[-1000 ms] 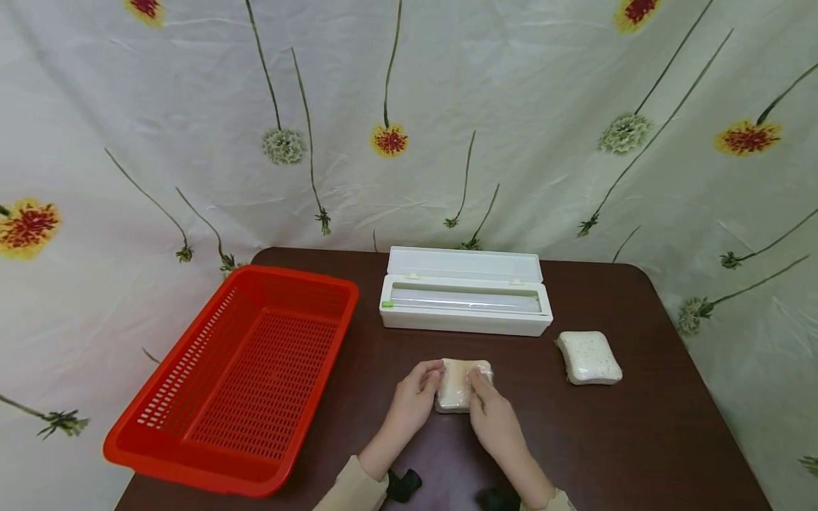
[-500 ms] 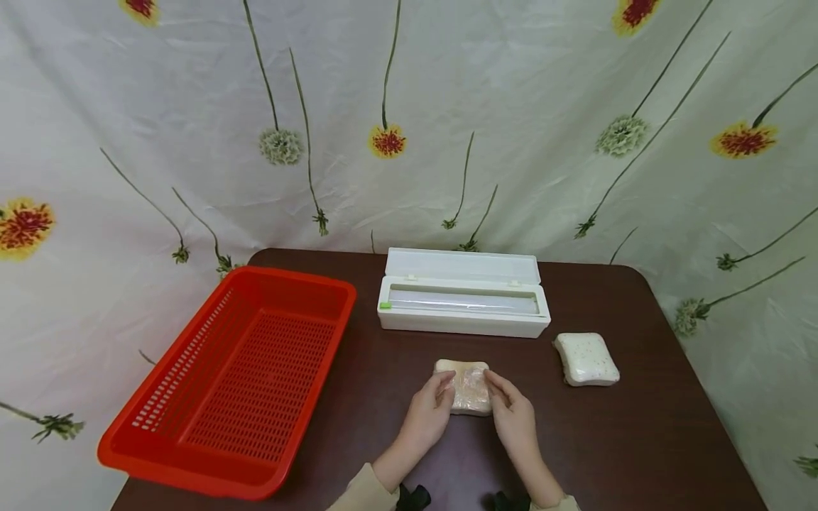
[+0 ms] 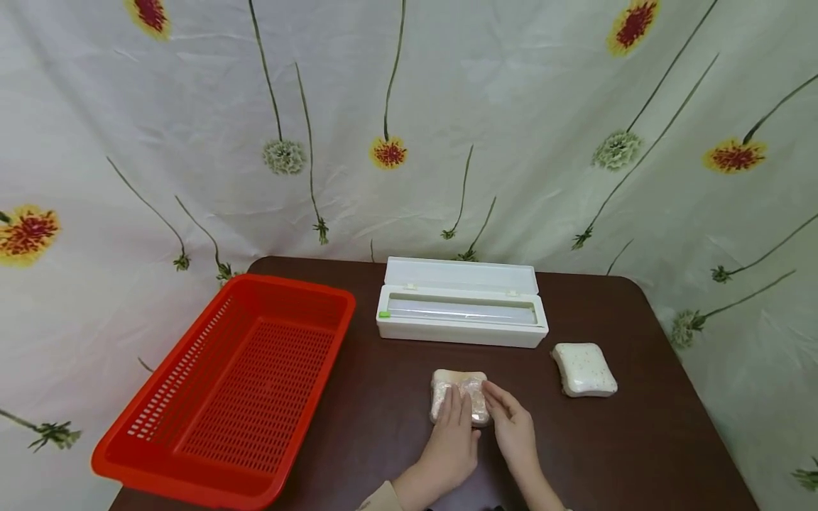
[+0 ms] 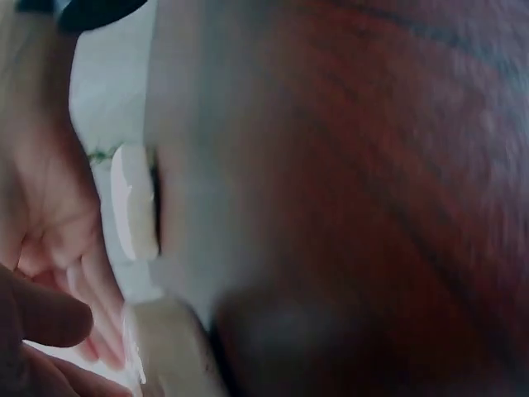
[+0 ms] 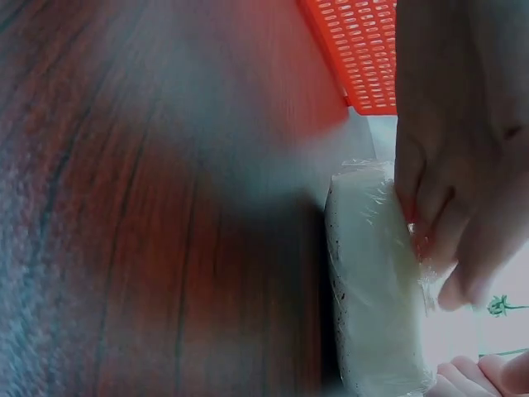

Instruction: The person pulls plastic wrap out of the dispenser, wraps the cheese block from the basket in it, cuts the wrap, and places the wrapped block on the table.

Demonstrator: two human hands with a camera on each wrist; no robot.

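A squarish white slab, bread-like and wrapped in clear cling film (image 3: 459, 376), lies on the dark table near the middle. My left hand (image 3: 449, 443) lies over its near part with the fingers extended flat on the film. At its right edge, my right hand (image 3: 514, 429) touches with its fingertips. The right wrist view shows the wrapped slab (image 5: 376, 273) side-on, with wrinkled film and the left hand (image 5: 463, 182) resting on its upper face. In the left wrist view, the right hand (image 4: 62, 198) reaches toward the slab (image 4: 169, 347).
A second wrapped white slab (image 3: 584, 370) lies to the right. Behind the hands stands a white cling film dispenser (image 3: 463, 333) with its lid up. A large red basket (image 3: 348, 312) takes up the table's left side, and a flowered cloth (image 3: 537, 92) hangs behind.
My left hand has moved from the slab's left edge to lie flat over its near part. The right hand moved from the slab's face to its right edge.
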